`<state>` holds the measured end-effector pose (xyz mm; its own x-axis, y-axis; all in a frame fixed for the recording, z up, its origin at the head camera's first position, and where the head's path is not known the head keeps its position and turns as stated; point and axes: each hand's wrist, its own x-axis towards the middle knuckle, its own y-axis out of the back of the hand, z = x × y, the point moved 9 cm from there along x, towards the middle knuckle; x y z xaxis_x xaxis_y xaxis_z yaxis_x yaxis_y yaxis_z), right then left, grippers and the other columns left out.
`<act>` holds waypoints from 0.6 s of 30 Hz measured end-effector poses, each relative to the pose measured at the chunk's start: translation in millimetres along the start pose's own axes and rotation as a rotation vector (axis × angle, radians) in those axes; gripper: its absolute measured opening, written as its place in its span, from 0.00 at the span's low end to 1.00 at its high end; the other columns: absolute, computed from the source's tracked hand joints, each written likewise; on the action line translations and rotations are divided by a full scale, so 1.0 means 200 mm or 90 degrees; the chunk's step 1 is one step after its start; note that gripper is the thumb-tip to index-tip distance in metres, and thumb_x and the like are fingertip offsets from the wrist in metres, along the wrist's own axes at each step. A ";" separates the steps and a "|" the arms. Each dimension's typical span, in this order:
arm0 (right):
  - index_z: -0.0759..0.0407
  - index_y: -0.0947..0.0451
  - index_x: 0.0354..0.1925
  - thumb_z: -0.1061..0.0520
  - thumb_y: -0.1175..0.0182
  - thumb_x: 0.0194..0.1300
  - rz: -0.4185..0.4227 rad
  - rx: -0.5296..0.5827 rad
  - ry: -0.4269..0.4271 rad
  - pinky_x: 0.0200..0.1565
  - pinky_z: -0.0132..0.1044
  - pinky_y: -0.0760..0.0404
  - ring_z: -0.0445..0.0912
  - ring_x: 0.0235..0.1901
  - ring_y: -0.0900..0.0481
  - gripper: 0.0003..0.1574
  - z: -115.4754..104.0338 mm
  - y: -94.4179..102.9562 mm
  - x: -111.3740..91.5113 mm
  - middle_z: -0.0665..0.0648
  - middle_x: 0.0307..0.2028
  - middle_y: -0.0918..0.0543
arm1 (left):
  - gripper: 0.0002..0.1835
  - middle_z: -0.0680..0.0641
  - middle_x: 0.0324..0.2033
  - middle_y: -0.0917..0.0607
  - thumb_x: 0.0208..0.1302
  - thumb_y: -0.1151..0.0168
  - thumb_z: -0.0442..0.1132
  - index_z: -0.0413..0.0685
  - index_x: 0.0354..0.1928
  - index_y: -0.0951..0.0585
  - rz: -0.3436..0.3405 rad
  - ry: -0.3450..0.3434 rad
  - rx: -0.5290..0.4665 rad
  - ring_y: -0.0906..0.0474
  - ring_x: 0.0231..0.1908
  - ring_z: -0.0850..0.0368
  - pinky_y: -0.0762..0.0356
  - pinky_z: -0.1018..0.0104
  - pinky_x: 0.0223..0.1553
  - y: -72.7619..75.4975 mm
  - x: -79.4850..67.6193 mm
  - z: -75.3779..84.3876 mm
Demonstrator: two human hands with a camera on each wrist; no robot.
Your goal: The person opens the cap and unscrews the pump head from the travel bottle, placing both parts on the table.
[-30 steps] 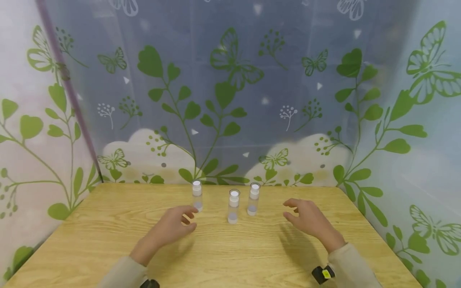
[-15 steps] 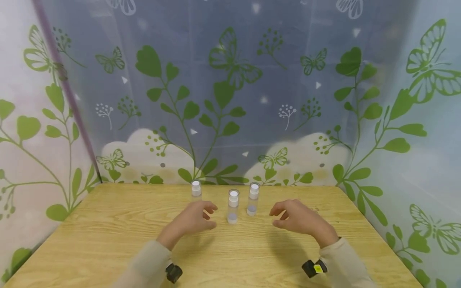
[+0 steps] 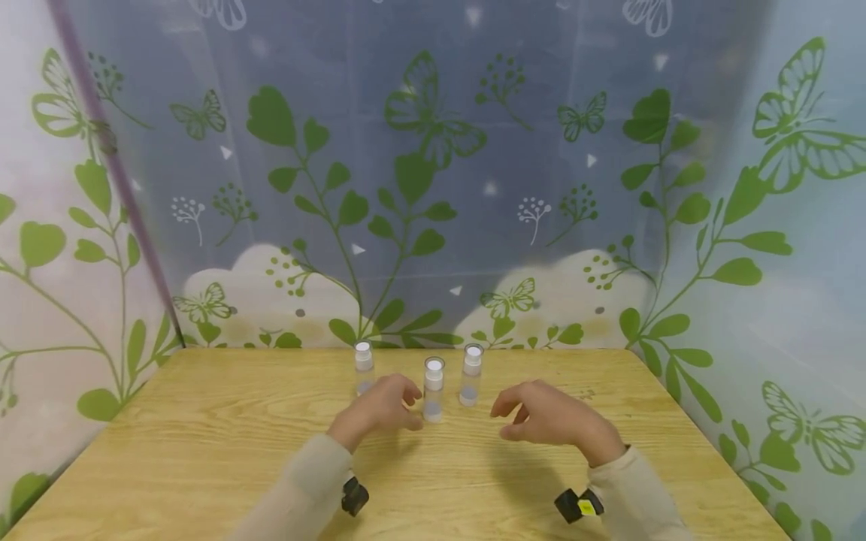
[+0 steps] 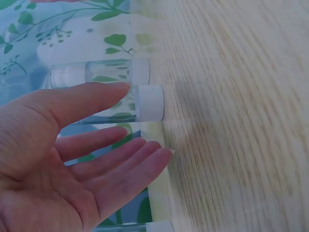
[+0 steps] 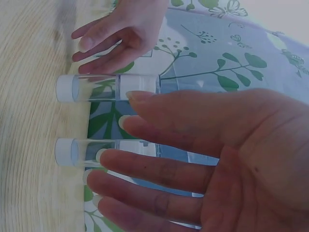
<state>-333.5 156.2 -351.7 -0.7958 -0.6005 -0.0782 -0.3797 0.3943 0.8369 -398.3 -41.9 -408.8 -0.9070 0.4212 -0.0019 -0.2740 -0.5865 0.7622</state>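
Observation:
Three small clear bottles with white tops and white bases stand upright on the wooden table: a left bottle (image 3: pixel 364 357), a middle bottle (image 3: pixel 434 376) and a right bottle (image 3: pixel 471 368). My left hand (image 3: pixel 379 412) is just left of the middle bottle, thumb and fingers spread, and hides the lower part of the left bottle. In the left wrist view its thumb overlaps the middle bottle (image 4: pixel 152 103); whether they touch I cannot tell. My right hand (image 3: pixel 555 415) hovers right of the right bottle, fingers relaxed and holding nothing; the right wrist view shows its fingers overlapping that bottle (image 5: pixel 66 152).
The light wooden table (image 3: pixel 230 443) reaches back to a hanging curtain (image 3: pixel 304 225) printed with green leaves and butterflies. Similar patterned sheets close off the left and right sides. A black device is strapped at each wrist.
My left hand has moved right, from beside the left bottle to the middle one. My right hand has moved left, closer to the right bottle. The bottles stay standing in place.

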 end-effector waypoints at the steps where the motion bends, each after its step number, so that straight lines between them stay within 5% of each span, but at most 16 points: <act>1: 0.59 0.16 0.52 0.57 0.32 0.68 -0.003 0.001 0.002 0.44 0.41 0.13 0.51 0.41 0.12 0.15 -0.01 0.00 0.00 0.61 0.52 0.13 | 0.26 0.35 0.49 0.13 0.52 0.22 0.35 0.31 0.53 0.17 -0.002 0.008 0.002 0.16 0.50 0.41 0.15 0.48 0.51 0.00 0.00 0.00; 8: 0.59 0.16 0.52 0.57 0.32 0.67 0.000 -0.001 0.003 0.44 0.41 0.13 0.52 0.41 0.12 0.16 -0.02 -0.01 0.00 0.61 0.52 0.13 | 0.27 0.33 0.50 0.14 0.52 0.22 0.30 0.29 0.54 0.19 -0.019 0.052 -0.047 0.14 0.39 0.48 0.12 0.59 0.38 -0.02 0.02 -0.02; 18: 0.59 0.16 0.53 0.58 0.31 0.67 0.003 -0.005 0.011 0.43 0.41 0.13 0.51 0.41 0.12 0.16 -0.02 -0.02 0.01 0.62 0.51 0.13 | 0.21 0.34 0.48 0.15 0.51 0.21 0.29 0.32 0.47 0.17 -0.020 0.045 -0.074 0.15 0.28 0.55 0.13 0.62 0.34 -0.05 0.11 -0.02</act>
<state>-331.1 151.2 -352.5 -0.7899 -0.6098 -0.0649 -0.3717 0.3919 0.8416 -416.0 -29.3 -418.8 -0.9164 0.3934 -0.0742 -0.3346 -0.6510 0.6814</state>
